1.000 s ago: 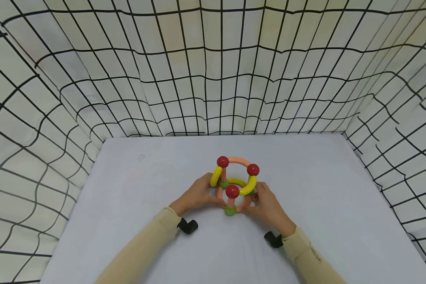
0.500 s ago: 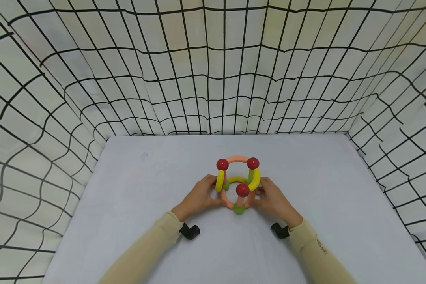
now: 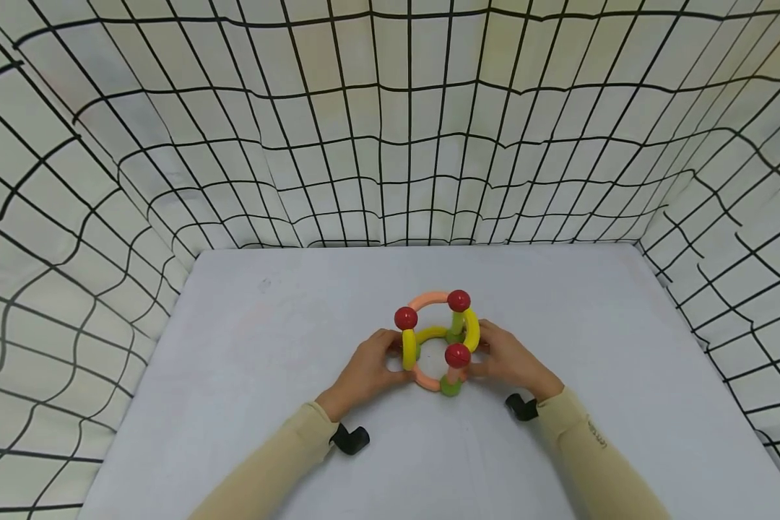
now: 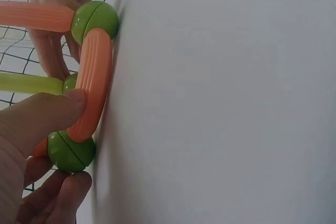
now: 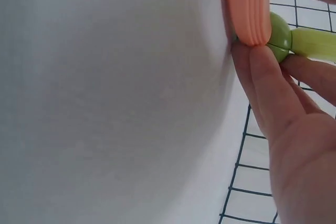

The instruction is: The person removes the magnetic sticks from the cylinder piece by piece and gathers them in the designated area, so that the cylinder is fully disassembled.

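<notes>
Left hand (image 3: 368,370): we see the thumb (image 4: 55,109) pressed on an orange bar (image 4: 94,77), fingers (image 4: 73,190) curled against a green ball (image 4: 71,151) of the toy (image 3: 432,332). Right hand (image 3: 512,360): fingers pinch the toy's opposite side, low down. We note the toy upright between both hands, red balls (image 3: 458,300) uppermost, at the white-covered bench (image 3: 286,310). Black netting (image 3: 411,89) hangs around the bench before pale walls (image 3: 395,112).

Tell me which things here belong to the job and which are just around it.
Seemingly part of the job, all joined:
red balls
green balls
yellow curved pieces
orange curved pieces
straight rods

Just around it:
white table
black grid backdrop
beige sleeves
black wrist devices
</notes>
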`<state>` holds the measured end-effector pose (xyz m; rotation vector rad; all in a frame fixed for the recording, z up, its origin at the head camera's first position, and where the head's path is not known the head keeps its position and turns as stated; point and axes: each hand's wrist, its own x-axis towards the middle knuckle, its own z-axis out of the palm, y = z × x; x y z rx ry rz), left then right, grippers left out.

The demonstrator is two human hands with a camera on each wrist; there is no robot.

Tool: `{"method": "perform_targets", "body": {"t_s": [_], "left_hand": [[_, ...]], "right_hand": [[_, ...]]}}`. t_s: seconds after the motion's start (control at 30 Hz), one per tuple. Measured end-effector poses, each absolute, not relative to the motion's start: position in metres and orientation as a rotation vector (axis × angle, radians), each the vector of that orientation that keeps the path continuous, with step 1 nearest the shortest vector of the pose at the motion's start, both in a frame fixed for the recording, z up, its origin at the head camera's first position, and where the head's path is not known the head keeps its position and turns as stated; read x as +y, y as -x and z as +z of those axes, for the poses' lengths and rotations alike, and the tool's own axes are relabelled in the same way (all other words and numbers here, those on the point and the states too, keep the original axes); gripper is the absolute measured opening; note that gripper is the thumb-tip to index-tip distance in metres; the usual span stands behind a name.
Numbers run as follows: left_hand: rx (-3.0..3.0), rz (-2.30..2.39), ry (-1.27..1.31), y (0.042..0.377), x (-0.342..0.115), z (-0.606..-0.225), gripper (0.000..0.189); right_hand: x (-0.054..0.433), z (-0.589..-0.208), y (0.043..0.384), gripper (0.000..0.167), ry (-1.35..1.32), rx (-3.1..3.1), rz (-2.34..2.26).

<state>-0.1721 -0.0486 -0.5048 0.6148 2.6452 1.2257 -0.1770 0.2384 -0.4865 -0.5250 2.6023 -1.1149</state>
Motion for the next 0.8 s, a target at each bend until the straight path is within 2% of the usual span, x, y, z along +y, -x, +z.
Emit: {"method": "perform_targets", "body": {"t_s": [0.5,0.8], "left_hand": [[2.74,1.167,-0.626,0.165,-0.044,-0.506,0.054],[2.746,1.206,-0.678,0.163,-0.044,-0.507,0.044]], "right_hand": [[0.243,-0.485,0.187,0.064,0.526,2.545,-1.083],[0.242,-0.483,0.194,0.06,0.524,2.529,-1.055]]}}
